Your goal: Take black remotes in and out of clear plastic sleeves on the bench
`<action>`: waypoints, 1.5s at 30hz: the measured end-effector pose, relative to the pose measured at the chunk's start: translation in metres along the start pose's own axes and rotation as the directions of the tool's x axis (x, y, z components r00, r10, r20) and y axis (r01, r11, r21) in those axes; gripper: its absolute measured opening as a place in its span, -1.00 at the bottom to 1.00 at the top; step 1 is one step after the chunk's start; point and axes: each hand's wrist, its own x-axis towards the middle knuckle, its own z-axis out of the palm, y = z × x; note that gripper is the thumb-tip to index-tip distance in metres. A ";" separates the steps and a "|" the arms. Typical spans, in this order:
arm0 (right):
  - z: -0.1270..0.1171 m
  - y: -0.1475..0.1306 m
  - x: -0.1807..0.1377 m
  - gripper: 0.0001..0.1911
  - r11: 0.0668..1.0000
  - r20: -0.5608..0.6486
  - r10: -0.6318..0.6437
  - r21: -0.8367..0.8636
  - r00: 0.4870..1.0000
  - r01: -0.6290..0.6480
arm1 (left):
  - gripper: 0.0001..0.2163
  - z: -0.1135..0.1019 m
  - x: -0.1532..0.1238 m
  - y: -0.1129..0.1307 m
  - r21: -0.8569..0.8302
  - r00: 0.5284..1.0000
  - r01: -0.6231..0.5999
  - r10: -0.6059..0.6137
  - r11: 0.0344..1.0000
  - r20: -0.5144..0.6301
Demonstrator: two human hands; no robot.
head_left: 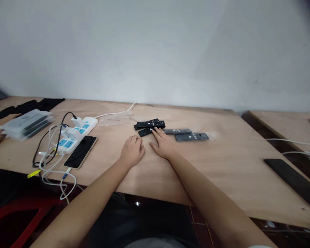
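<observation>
Centrally, in the head camera's view, a person's two bare forearms reach across a wooden table (222, 162). The left hand (132, 151) rests on the tabletop just short of a group of black remote controls (147, 123), its knuckles up and its fingers loosely curled; whether anything lies beneath the palm cannot be told. The right hand (163, 143) lies palm down and wide, thumb spread toward the left hand, fingertips at the nearest black remote, gripping nothing visible. Two remotes in clear plastic sleeves (192, 137) lie just beyond its outer side. Well to the left, a smartphone (80, 152) sits beside a white power strip (93, 123).
</observation>
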 end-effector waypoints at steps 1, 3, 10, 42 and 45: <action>0.001 0.001 0.001 -0.25 1.000 0.008 0.010 -0.020 1.000 -0.010 | -0.84 -0.001 0.001 -0.002 0.011 1.000 -0.010 0.010 1.000 0.008; 0.003 0.002 0.005 -0.26 0.998 0.015 0.033 -0.053 0.999 -0.032 | -0.81 -0.002 0.003 -0.007 0.027 1.000 -0.025 0.024 0.999 0.020; 0.002 0.004 0.016 -0.30 0.983 -0.011 0.137 -0.120 0.991 -0.137 | -0.69 0.006 0.022 -0.045 0.101 0.997 0.074 -0.071 0.992 -0.028; -0.002 0.004 0.025 -0.67 0.991 -0.147 0.059 -0.107 0.987 -0.075 | -0.33 0.033 0.055 -0.078 0.085 0.926 0.357 -0.364 0.930 0.099; -0.004 0.003 0.025 -0.70 0.994 -0.139 0.045 -0.092 0.989 -0.058 | -0.35 0.032 0.054 -0.077 0.082 0.930 0.352 -0.358 0.933 0.088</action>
